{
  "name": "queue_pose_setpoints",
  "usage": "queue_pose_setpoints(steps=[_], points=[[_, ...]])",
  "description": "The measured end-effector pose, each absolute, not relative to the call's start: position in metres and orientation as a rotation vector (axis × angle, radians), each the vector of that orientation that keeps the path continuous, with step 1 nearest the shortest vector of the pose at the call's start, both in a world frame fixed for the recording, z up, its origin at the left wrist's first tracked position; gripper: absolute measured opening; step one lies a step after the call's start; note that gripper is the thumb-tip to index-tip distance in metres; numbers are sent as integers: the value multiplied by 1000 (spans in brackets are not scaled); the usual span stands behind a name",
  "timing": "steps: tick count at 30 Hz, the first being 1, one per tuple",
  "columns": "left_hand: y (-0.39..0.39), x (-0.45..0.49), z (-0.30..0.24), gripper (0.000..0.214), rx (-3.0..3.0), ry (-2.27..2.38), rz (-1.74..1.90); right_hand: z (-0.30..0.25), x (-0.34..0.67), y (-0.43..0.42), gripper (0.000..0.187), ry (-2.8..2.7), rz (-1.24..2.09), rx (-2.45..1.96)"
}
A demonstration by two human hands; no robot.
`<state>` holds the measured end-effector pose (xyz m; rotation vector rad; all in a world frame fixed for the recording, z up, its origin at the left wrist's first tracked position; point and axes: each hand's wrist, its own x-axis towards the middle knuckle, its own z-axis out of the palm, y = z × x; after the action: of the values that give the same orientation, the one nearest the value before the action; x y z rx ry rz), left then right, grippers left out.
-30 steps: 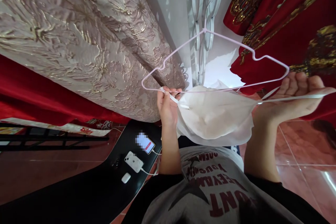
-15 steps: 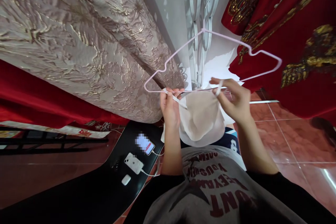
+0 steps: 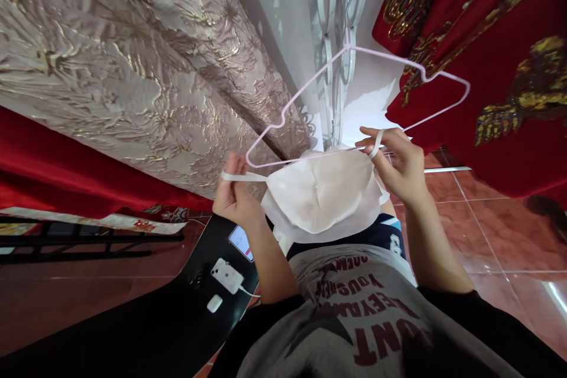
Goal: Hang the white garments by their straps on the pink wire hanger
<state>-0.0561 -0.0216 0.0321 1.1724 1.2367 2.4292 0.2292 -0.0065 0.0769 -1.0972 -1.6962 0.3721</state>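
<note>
A pale pink hanger (image 3: 316,74) hangs in front of me, its lower bar crossing the top of a cream garment with cups, like a bra (image 3: 319,195). My left hand (image 3: 237,195) is closed on a white strap stretched out from the garment's left side, beyond the hanger's left corner. On the other side my right hand (image 3: 396,159) has a second white strap looped over its fingers, close to the hanger's bar. The garment hangs between both hands, over my lap; its back is hidden.
White hangers (image 3: 328,23) hang behind at the wall. Textured pinkish cloth (image 3: 155,71) drapes at the left, red cloth with gold decoration (image 3: 465,100) at the right. On a black bench (image 3: 155,313) lie two phones, one a white phone (image 3: 227,276) with a cable, and a small white case (image 3: 214,303).
My left hand has moved left and slightly down, pulling its strap outward. The garment has spread wider, and the hanger's left corner has dipped. My right hand has barely moved.
</note>
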Motion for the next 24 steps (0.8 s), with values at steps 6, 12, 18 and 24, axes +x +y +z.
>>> queue_pose_setpoints(steps=[6, 12, 18, 24], points=[[-14, -61, 57, 23, 1387, 1198, 2271, 75, 222, -6, 28, -1710, 396, -1073], [5, -49, 98, 20, 1740, 1253, 1805, 74, 223, -8, 23, -1687, 330, -1064], [16, -46, 115, 22, 1690, 1274, 1593, 72, 228, -7, 21, -1705, 317, -1068], [18, -45, 70, 28, 1077, 1069, 1815, 68, 227, -7, 30, -1724, 318, -1054]])
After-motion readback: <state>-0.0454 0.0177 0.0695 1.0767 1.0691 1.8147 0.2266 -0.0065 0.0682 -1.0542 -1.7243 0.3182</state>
